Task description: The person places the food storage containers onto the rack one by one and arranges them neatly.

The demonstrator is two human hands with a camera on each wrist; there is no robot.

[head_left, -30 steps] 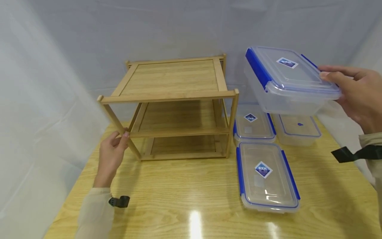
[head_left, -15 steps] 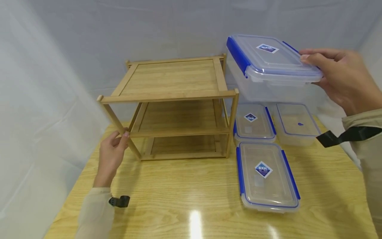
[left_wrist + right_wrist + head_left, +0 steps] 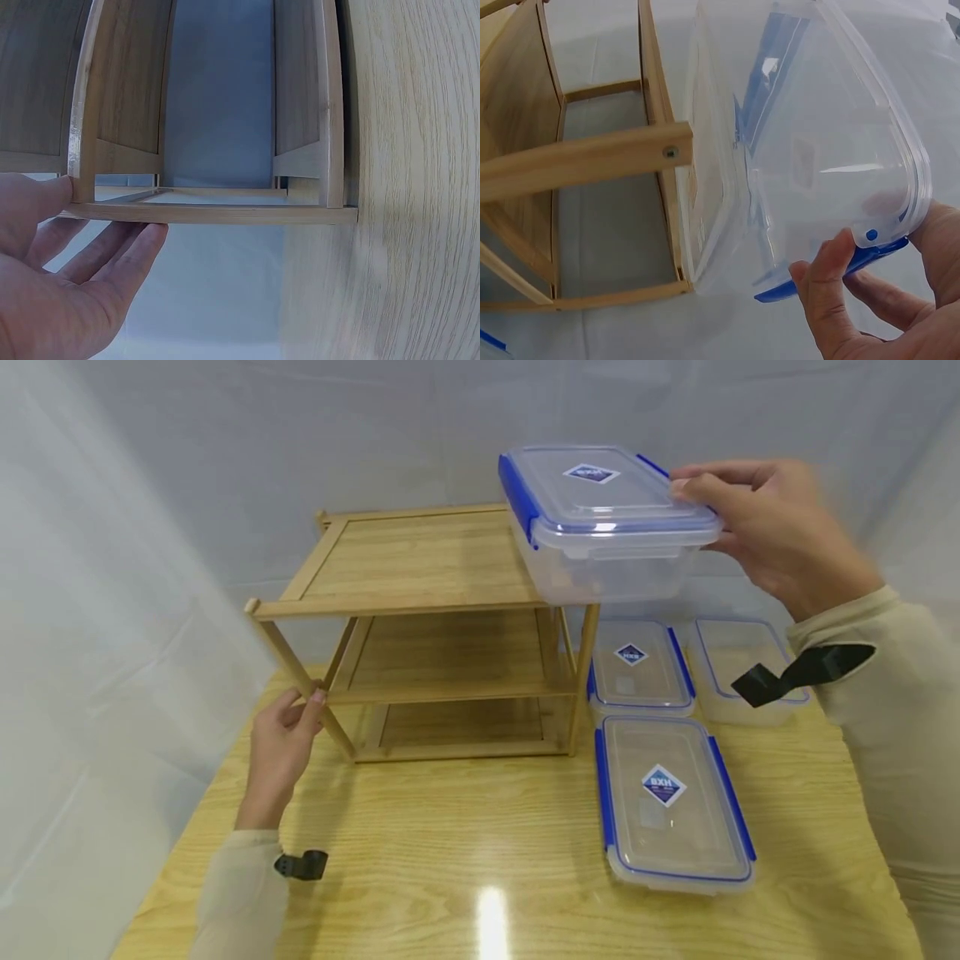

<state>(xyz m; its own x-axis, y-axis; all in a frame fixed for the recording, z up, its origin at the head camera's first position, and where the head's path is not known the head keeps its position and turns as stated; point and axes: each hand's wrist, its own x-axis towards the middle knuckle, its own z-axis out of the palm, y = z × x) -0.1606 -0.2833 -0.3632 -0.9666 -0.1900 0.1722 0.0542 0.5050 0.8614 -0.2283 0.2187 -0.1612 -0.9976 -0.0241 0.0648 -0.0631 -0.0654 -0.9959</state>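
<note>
A clear plastic food container (image 3: pixel 600 543) with blue side clips hangs in the air over the right end of the wooden shelf rack (image 3: pixel 420 560). My right hand (image 3: pixel 772 527) grips its right edge, thumb on the lid and fingers underneath. From below, the right wrist view shows the container's translucent base (image 3: pixel 825 150) beside the rack. My left hand (image 3: pixel 281 747) holds the rack's front left post at the middle shelf's height. In the left wrist view, the thumb and fingers (image 3: pixel 127 259) lie on either side of the post (image 3: pixel 225 214).
Right of the rack, a lidded container (image 3: pixel 675 810) lies on the wooden table (image 3: pixel 420 852) near the front. Behind it are another labelled container (image 3: pixel 637 672) and a third container (image 3: pixel 742 652), partly covered by the right wrist strap. A pale sheet (image 3: pixel 420 427) hangs behind.
My right hand has carried the container leftward and slightly up, from above the other containers to over the rack's right end. The left hand has stayed on the post.
</note>
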